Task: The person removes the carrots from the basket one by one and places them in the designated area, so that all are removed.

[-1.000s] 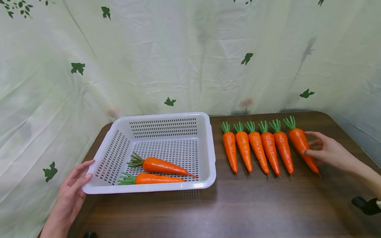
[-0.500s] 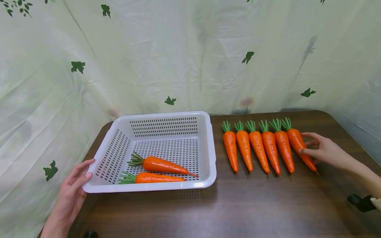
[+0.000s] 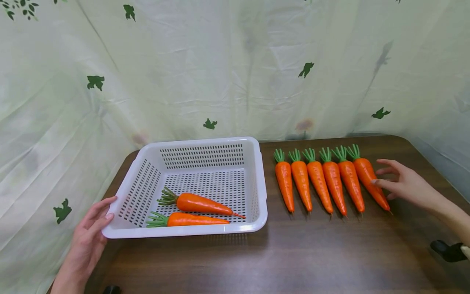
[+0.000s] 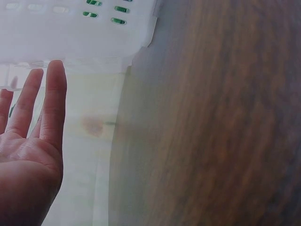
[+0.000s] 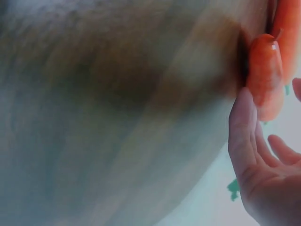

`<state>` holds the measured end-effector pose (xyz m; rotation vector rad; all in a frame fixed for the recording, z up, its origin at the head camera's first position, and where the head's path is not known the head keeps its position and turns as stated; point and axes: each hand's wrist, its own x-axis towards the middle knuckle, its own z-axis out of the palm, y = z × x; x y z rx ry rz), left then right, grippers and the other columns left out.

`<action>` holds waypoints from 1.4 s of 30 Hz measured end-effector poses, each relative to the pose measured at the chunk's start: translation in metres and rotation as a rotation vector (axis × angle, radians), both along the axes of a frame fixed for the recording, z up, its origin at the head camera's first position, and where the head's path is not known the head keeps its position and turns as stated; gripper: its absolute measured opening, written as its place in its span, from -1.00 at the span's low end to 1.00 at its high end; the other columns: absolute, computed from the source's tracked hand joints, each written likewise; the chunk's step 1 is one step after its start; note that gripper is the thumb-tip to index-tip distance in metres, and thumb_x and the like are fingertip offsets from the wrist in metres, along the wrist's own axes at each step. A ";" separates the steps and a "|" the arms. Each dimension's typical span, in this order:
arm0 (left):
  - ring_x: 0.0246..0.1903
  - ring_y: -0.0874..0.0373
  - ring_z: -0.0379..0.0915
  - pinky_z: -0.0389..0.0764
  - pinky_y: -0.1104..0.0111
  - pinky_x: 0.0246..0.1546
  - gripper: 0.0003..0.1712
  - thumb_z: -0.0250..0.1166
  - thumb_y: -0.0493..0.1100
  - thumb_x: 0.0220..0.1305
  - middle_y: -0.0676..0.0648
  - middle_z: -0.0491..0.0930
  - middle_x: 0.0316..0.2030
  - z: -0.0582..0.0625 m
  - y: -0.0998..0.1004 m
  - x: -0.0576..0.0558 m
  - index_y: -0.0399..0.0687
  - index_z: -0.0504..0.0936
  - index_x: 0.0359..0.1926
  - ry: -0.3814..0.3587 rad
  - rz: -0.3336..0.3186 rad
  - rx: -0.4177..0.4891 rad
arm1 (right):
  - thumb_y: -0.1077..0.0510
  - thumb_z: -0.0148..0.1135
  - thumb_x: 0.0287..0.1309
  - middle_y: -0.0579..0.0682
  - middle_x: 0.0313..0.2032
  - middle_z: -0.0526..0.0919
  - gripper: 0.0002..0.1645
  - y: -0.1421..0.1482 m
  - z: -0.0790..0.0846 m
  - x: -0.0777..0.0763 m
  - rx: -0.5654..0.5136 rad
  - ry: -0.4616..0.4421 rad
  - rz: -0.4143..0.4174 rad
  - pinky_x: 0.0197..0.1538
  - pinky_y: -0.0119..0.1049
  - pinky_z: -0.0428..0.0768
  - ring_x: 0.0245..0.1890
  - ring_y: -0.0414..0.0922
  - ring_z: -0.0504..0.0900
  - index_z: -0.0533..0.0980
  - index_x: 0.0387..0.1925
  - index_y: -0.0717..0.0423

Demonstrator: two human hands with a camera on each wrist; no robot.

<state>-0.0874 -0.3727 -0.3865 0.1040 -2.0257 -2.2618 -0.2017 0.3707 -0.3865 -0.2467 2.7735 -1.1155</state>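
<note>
My left hand (image 3: 88,232) rests against the left end of the white plastic basket (image 3: 183,232), its fingertips right at the rim. In the left wrist view its fingers (image 4: 55,94) are straight beside the basket wall (image 4: 61,37). Two carrots (image 3: 202,204) with green stems lie inside the basket, tips pointing right. To the right of the basket, several carrots (image 3: 317,183) lie in a row, stems away from me. By the rightmost carrot (image 3: 367,175) is my right hand (image 3: 409,185), fingers spread and holding nothing. The right wrist view shows a fingertip (image 5: 243,101) right at that carrot's side.
All of this is on a dark brown wooden table (image 3: 312,253). A pale curtain (image 3: 227,73) with green leaf prints hangs behind and left of it. A dark strap piece (image 3: 448,250) shows at my right wrist.
The rightmost carrot has shifted left against its neighbour, its stem now close to the others. My right hand moved left with it, then loosened and drew slightly back. My left hand stays put.
</note>
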 end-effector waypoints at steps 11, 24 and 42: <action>0.13 0.20 0.33 0.61 0.34 -0.09 -0.48 0.01 -0.24 0.49 0.10 0.30 0.30 0.003 0.002 0.000 0.09 0.30 0.42 0.004 -0.011 -0.008 | 0.10 0.28 0.29 0.31 0.08 0.49 -0.28 -0.018 0.020 0.010 0.105 0.230 -0.028 -0.43 -0.34 0.62 -0.27 -0.58 0.46 0.22 0.37 0.22; 0.12 0.19 0.34 0.61 0.34 -0.10 -0.47 0.03 -0.22 0.48 0.10 0.26 0.31 0.001 0.006 0.001 0.13 0.29 0.42 0.002 0.011 -0.045 | 0.19 0.38 0.18 0.00 -0.08 0.63 -0.39 -0.063 0.036 0.023 0.104 0.389 0.044 -0.35 -0.40 0.49 -0.27 -0.40 0.52 0.42 0.25 -0.07; 0.12 0.21 0.37 0.61 0.35 -0.10 -0.48 0.03 -0.24 0.48 0.07 0.26 0.32 0.002 0.005 0.002 0.10 0.31 0.41 0.020 0.014 -0.045 | 0.17 0.41 0.17 -0.21 -0.11 0.56 -0.38 -0.127 0.062 0.025 0.039 0.452 0.340 -0.39 -0.36 0.51 -0.30 -0.30 0.52 0.42 0.24 -0.14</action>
